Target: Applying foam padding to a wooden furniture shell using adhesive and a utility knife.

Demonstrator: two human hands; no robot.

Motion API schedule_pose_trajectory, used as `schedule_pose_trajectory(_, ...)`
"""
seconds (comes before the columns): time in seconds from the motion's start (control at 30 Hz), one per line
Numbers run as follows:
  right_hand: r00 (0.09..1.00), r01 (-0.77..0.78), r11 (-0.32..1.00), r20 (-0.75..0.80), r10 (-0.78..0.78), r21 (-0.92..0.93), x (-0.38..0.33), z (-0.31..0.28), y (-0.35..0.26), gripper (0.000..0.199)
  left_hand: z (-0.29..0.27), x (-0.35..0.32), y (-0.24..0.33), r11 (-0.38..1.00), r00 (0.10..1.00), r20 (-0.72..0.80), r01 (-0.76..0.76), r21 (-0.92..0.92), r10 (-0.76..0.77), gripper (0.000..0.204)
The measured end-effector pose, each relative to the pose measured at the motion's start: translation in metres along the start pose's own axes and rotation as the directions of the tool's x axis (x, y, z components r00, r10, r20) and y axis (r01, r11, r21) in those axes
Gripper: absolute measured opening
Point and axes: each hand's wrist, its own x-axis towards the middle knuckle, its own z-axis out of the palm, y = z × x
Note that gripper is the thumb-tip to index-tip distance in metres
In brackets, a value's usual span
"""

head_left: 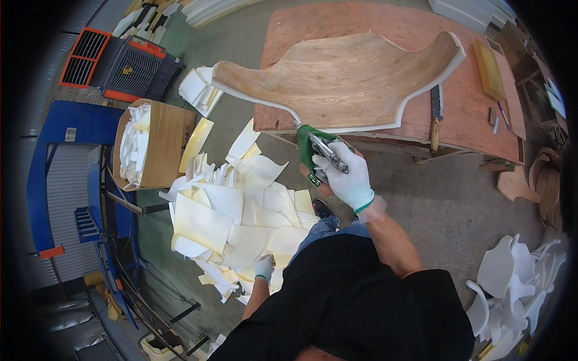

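Observation:
In my white-gloved right hand [354, 179] is a green-and-silver gun-shaped tool [328, 153]. My fingers are wrapped round it, and its tip points at the near left edge of a curved plywood shell [343, 78]. White padding [241, 91] shows along the shell's near rim. The shell lies on a reddish wooden table [301, 30], its left end jutting past the table's side. Low at my left side, my gloved left hand [265, 266] hangs with curled fingers, with nothing visible in it. Below it spreads a heap of white and cream foam sheets [241, 204].
A wood-handled knife [435, 129] and a yellow foam block [489, 71] lie on the table. An open cardboard box [162, 144] of foam pieces stands left, near blue metal framework [39, 180] and a grey-orange cooler [135, 69]. White cut pieces [512, 277] are piled at lower right.

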Motion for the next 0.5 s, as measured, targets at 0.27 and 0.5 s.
schedule_pose_trajectory(0.27,0.987,0.163,0.986,-0.009,-0.163,0.043,0.003,0.009,-0.035,0.023,-0.006,0.005,-0.020,0.999,0.999,0.019,0.027,-0.039,-0.026,0.028)
schedule_pose_trajectory(0.5,0.977,0.205,0.964,-0.085,-0.193,0.171,-0.003,0.018,-0.040,0.020,-0.007,0.007,-0.021,0.999,0.999,0.014,0.035,-0.013,-0.035,0.026)
